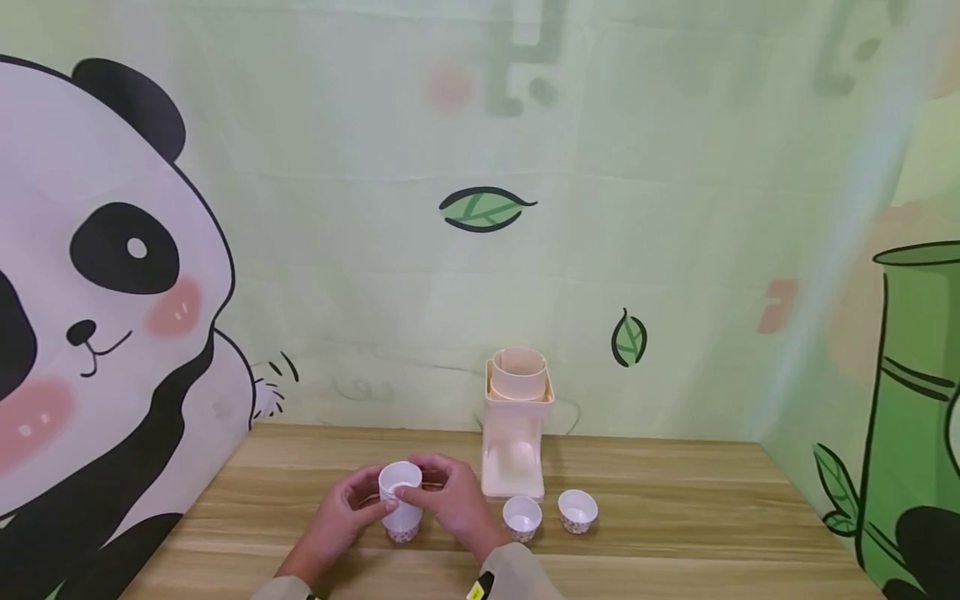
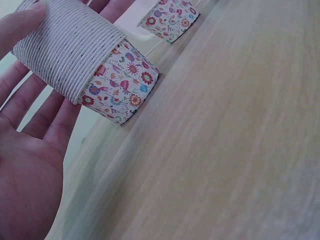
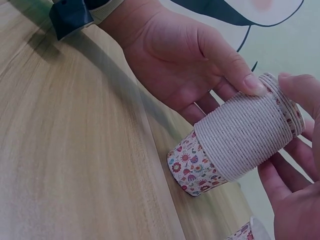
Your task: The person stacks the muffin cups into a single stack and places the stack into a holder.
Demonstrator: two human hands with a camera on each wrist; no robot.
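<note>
A tall stack of white paper baking cups [image 1: 402, 520] with a floral print stands on the table between both hands. Its rolled rims lie close together in the left wrist view, with the printed bottom cup [image 2: 122, 82] below them. My left hand [image 1: 347, 507] holds the stack from the left, thumb on the near side. From the right, my right hand [image 1: 459, 498] grips near the top, its thumb at the upper rims. In the right wrist view, the uppermost cups [image 3: 292, 112] sit slightly apart from the rest of the stack [image 3: 245, 135].
Two single floral baking cups stand upright to the right, one cup [image 1: 522, 518] near my right wrist and another cup [image 1: 577, 511] farther right. Behind them is a pale pink stand [image 1: 513, 458] with a round tube [image 1: 519, 379] on top. A printed cloth backdrop [image 1: 360, 250] rises behind the wooden table [image 1: 675, 517].
</note>
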